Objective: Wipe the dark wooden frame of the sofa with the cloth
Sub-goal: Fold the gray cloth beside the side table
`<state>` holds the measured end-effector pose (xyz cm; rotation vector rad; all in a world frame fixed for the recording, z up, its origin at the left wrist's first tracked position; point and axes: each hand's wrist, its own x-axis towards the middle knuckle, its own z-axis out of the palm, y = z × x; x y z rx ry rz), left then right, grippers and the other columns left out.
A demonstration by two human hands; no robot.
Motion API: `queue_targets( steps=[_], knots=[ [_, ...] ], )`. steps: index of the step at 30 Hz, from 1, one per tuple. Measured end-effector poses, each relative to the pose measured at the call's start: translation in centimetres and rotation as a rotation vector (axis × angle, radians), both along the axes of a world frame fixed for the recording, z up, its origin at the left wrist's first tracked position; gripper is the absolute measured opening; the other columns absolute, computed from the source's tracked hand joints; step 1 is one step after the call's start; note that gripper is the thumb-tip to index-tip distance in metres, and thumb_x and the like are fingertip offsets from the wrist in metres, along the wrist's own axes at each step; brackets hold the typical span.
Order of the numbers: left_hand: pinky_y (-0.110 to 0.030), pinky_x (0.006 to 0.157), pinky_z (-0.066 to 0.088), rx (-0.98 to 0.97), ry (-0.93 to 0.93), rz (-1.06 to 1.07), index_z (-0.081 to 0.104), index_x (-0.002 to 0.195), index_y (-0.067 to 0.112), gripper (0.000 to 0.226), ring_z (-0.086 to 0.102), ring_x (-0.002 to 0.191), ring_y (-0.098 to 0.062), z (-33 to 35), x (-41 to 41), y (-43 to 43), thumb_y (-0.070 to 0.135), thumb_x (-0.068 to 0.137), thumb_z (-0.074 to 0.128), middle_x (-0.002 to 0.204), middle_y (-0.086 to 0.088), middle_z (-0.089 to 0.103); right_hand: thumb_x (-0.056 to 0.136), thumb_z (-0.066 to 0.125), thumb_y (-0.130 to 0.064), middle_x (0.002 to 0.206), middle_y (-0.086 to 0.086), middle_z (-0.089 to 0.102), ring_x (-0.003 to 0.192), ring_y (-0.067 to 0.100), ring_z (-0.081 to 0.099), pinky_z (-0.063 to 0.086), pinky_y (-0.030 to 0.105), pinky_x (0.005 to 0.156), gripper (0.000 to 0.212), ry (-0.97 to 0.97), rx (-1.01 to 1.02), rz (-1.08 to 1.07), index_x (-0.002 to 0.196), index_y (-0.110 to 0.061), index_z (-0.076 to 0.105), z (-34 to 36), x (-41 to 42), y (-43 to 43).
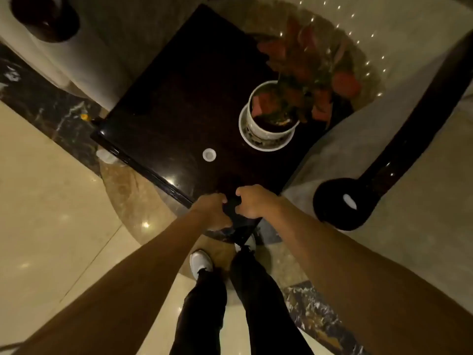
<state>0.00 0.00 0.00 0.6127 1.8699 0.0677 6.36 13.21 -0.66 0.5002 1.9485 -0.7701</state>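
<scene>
Both hands meet over the near corner of a dark side table. My left hand [213, 211] and my right hand [252, 202] each grip a dark cloth [239, 224] that hangs between them, its tip pointing down toward my shoes. The cloth is hard to tell from the dark table behind it. The sofa's dark wooden frame [399, 152] runs along the armrest at the right and ends in a round glossy knob [340, 203], a short way right of my right hand. A second dark knob [46, 19] tops another beige sofa arm at the upper left.
The glossy dark side table [174, 103] stands between the two beige sofas. On it are a white pot with a red-leaved plant [271, 116] and a small white cap [209, 154]. Polished marble floor [46, 201] lies to the left and below. My legs and white shoes stand at the table's corner.
</scene>
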Motion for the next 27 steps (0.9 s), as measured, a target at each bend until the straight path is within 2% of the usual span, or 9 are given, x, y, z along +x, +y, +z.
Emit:
queue_targets(
  steps=[3,7,9,12,15,18,21,23,27],
  knots=[
    [-0.049,0.102,0.046,0.051,0.166,0.137,0.039,0.143,0.021,0.07,0.045,0.126,-0.039,-4.0,1.6,0.0,0.024,0.08,0.07,0.139,-0.015,0.045,0.094,0.061,-0.026,0.137,0.014,0.043,0.124,0.039,0.048,0.049,0.048,0.099,0.051,0.02,0.094,-0.004,0.14,-0.018,0.043,-4.2,1.4,-0.7],
    [-0.049,0.102,0.043,0.009,0.293,0.089,0.036,0.145,0.023,0.065,0.035,0.129,-0.04,-7.9,3.1,-0.7,0.025,0.087,0.064,0.144,-0.011,0.038,0.09,0.068,-0.018,0.138,0.012,0.04,0.126,0.038,0.042,0.05,0.048,0.096,0.055,0.164,0.198,-0.075,0.138,-0.02,0.04,-8.6,3.6,-1.9],
    [-0.047,0.102,0.042,-0.001,0.295,0.05,0.04,0.142,0.019,0.058,0.037,0.127,-0.039,-8.9,2.8,-1.0,0.025,0.089,0.063,0.141,-0.012,0.042,0.09,0.069,-0.016,0.133,0.014,0.045,0.121,0.037,0.049,0.052,0.047,0.095,0.045,0.215,0.173,-0.17,0.129,-0.016,0.047,-9.7,4.2,-2.0],
    [-0.042,0.096,0.049,0.018,0.217,0.1,0.057,0.124,0.011,0.039,0.055,0.114,-0.034,-8.1,2.0,-1.2,0.024,0.089,0.062,0.125,-0.014,0.06,0.089,0.071,-0.019,0.121,0.015,0.056,0.11,0.034,0.059,0.05,0.036,0.085,0.03,0.222,0.052,-0.339,0.115,-0.009,0.061,-9.2,4.8,-1.6],
    [-0.034,0.08,0.05,0.015,0.079,0.238,0.064,0.117,0.009,0.034,0.062,0.1,-0.028,-4.6,1.2,-1.0,0.03,0.09,0.064,0.109,-0.011,0.066,0.087,0.073,-0.021,0.104,0.006,0.067,0.099,0.026,0.064,0.051,0.033,0.075,0.018,0.216,-0.047,-0.547,0.102,-0.019,0.065,-5.9,6.1,-0.6],
    [-0.042,0.088,0.054,0.136,-0.076,0.402,0.063,0.117,0.008,0.034,0.064,0.099,-0.027,0.5,1.8,-0.3,0.03,0.092,0.063,0.108,-0.011,0.068,0.086,0.072,-0.022,0.09,-0.004,0.064,0.093,0.022,0.065,0.055,0.034,0.073,0.018,0.199,-0.104,-0.859,0.086,-0.032,0.058,-0.5,8.4,-0.4],
    [-0.048,0.093,0.053,0.26,-0.204,0.654,0.062,0.115,0.003,0.03,0.064,0.102,-0.033,6.2,3.9,1.0,0.023,0.093,0.064,0.107,-0.016,0.068,0.086,0.073,-0.023,0.097,0.0,0.064,0.101,0.028,0.065,0.056,0.043,0.086,0.021,0.298,-0.061,-1.066,0.1,-0.026,0.058,5.8,11.2,-1.1],
    [-0.052,0.097,0.052,0.32,-0.268,0.697,0.062,0.119,0.002,0.033,0.064,0.108,-0.036,9.3,5.7,2.7,0.021,0.092,0.066,0.115,-0.019,0.067,0.088,0.073,-0.021,0.105,0.005,0.064,0.103,0.03,0.064,0.057,0.046,0.087,0.029,0.403,0.017,-1.166,0.112,-0.021,0.058,9.8,13.7,-0.8],
    [-0.049,0.091,0.056,0.49,-0.311,0.677,0.066,0.113,0.002,0.028,0.068,0.103,-0.03,13.0,8.9,7.0,0.017,0.089,0.07,0.11,-0.018,0.071,0.091,0.07,-0.018,0.107,0.001,0.061,0.097,0.02,0.062,0.051,0.026,0.073,0.038,0.611,0.205,-1.153,0.125,-0.02,0.051,14.9,18.2,2.6]
  ],
)
